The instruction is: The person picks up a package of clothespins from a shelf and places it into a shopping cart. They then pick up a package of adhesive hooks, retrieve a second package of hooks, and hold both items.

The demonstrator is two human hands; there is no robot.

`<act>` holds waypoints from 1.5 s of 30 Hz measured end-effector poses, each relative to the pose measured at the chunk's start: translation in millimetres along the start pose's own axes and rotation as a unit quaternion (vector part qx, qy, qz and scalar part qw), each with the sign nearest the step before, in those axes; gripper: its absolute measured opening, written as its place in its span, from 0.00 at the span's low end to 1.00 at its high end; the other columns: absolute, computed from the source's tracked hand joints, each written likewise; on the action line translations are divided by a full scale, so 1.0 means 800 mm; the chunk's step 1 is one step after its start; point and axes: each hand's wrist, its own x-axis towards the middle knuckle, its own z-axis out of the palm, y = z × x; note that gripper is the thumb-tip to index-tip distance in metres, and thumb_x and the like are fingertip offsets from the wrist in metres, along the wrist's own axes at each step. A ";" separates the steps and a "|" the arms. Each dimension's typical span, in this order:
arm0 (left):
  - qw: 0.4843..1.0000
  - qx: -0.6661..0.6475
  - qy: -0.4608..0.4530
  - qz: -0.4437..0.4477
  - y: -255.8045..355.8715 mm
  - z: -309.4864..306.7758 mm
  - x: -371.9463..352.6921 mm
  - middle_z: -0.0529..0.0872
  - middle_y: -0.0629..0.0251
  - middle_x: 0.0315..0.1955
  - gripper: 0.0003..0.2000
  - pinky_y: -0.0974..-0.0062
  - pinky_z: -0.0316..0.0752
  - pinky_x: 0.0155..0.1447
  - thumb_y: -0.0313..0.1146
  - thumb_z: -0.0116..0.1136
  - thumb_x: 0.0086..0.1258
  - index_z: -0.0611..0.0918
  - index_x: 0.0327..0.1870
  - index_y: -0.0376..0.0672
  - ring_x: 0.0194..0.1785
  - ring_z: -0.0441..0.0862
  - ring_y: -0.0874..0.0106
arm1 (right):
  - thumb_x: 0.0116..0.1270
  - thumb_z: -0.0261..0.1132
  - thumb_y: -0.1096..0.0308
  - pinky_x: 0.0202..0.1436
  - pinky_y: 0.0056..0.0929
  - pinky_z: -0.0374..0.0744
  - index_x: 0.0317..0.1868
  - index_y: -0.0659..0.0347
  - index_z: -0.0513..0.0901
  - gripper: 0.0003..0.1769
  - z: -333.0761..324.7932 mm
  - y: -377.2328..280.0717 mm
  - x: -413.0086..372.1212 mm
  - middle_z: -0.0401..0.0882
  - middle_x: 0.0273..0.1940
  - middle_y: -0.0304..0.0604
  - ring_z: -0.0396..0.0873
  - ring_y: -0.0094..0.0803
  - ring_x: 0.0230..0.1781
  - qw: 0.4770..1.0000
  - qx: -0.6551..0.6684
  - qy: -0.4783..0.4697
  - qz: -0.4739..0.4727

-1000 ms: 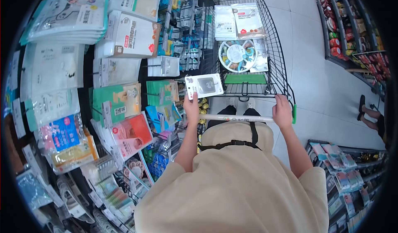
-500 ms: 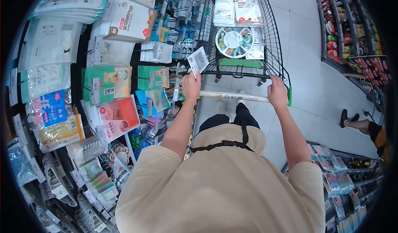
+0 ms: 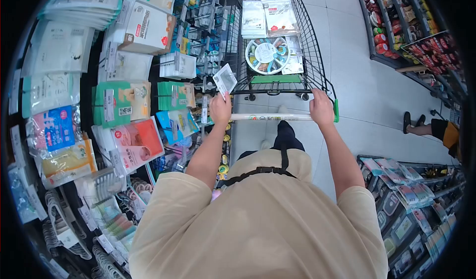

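A shopping cart stands in front of me, with a pale printed handle across its near side. My left hand is closed around the handle's left end, and a small white packet with a grey panel sticks up from its fingers. My right hand wraps the handle's right end near a green corner piece. Inside the basket lie a white packet with red print, a stack of pale packets, a round divided case with coloured contents and small white packets.
Hanging packets, among them green bags, line the shelf close on my left. Racks of snack packs stand at the far right, with another display nearer. A person's legs show at the right edge. Grey floor tiles run beside the cart.
The cart and both hands have shifted slightly left in view. My feet have changed position in a step. Both hands keep their hold, and the small packet stays in my left hand.
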 end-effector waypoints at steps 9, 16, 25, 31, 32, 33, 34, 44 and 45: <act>0.999 -0.008 0.033 0.007 -0.036 -0.012 -0.072 0.83 0.47 0.24 0.16 0.48 0.74 0.44 0.41 0.56 0.73 0.80 0.29 0.38 0.35 0.80 0.47 | 0.63 0.60 0.75 0.58 0.46 0.79 0.55 0.63 0.78 0.18 0.005 -0.031 -0.075 0.82 0.53 0.51 0.80 0.49 0.54 0.999 -0.026 -0.004 0.025; 0.997 -0.020 0.067 0.039 -0.058 -0.037 -0.142 0.82 0.48 0.23 0.15 0.49 0.74 0.43 0.41 0.56 0.73 0.79 0.27 0.39 0.32 0.81 0.47 | 0.65 0.57 0.72 0.55 0.48 0.80 0.55 0.61 0.78 0.17 0.015 -0.051 -0.156 0.82 0.51 0.53 0.80 0.51 0.52 0.998 -0.032 -0.004 0.051; 0.993 -0.023 0.095 0.061 -0.093 -0.054 -0.229 0.82 0.48 0.21 0.16 0.50 0.74 0.40 0.40 0.56 0.73 0.79 0.26 0.40 0.29 0.80 0.48 | 0.65 0.57 0.70 0.54 0.48 0.80 0.55 0.59 0.78 0.17 0.031 -0.067 -0.261 0.83 0.51 0.52 0.81 0.52 0.51 0.997 -0.042 0.009 0.061; 0.993 -0.016 0.098 0.057 -0.108 -0.065 -0.284 0.83 0.48 0.22 0.14 0.50 0.75 0.40 0.40 0.56 0.73 0.80 0.28 0.40 0.30 0.81 0.48 | 0.65 0.57 0.71 0.53 0.48 0.80 0.55 0.60 0.79 0.18 0.032 -0.074 -0.323 0.83 0.51 0.53 0.81 0.53 0.50 0.998 -0.043 0.016 0.045; 0.993 -0.024 0.100 0.055 -0.108 -0.065 -0.294 0.83 0.48 0.23 0.14 0.50 0.75 0.40 0.40 0.56 0.73 0.81 0.28 0.40 0.30 0.82 0.47 | 0.65 0.57 0.71 0.53 0.48 0.80 0.55 0.60 0.79 0.18 0.032 -0.074 -0.332 0.83 0.51 0.54 0.81 0.53 0.51 0.998 -0.040 0.012 0.055; 0.993 -0.028 0.105 0.052 -0.108 -0.069 -0.303 0.84 0.48 0.23 0.14 0.50 0.76 0.40 0.40 0.56 0.73 0.81 0.28 0.40 0.31 0.82 0.47 | 0.65 0.58 0.72 0.52 0.47 0.80 0.56 0.61 0.79 0.19 0.032 -0.073 -0.339 0.83 0.52 0.55 0.81 0.53 0.51 0.997 -0.034 0.006 0.062; 0.995 -0.023 0.090 0.041 -0.105 -0.080 -0.314 0.84 0.48 0.23 0.15 0.49 0.77 0.40 0.40 0.56 0.73 0.81 0.29 0.39 0.31 0.82 0.47 | 0.65 0.58 0.72 0.52 0.47 0.80 0.56 0.61 0.79 0.19 0.035 -0.071 -0.349 0.83 0.52 0.55 0.81 0.54 0.51 0.998 -0.026 0.011 0.051; 0.996 -0.035 0.078 -0.017 -0.117 -0.082 -0.411 0.86 0.50 0.26 0.14 0.50 0.78 0.44 0.42 0.57 0.72 0.81 0.31 0.41 0.36 0.84 0.49 | 0.68 0.56 0.70 0.52 0.47 0.80 0.58 0.61 0.79 0.19 0.039 -0.049 -0.433 0.83 0.54 0.56 0.83 0.54 0.50 1.000 -0.014 0.017 0.004; 0.996 -0.025 0.083 -0.027 -0.118 -0.087 -0.417 0.86 0.50 0.26 0.14 0.50 0.78 0.44 0.42 0.57 0.72 0.81 0.31 0.41 0.36 0.84 0.49 | 0.68 0.56 0.70 0.53 0.46 0.80 0.59 0.62 0.79 0.20 0.045 -0.052 -0.439 0.83 0.55 0.56 0.82 0.54 0.51 0.999 -0.027 0.017 0.014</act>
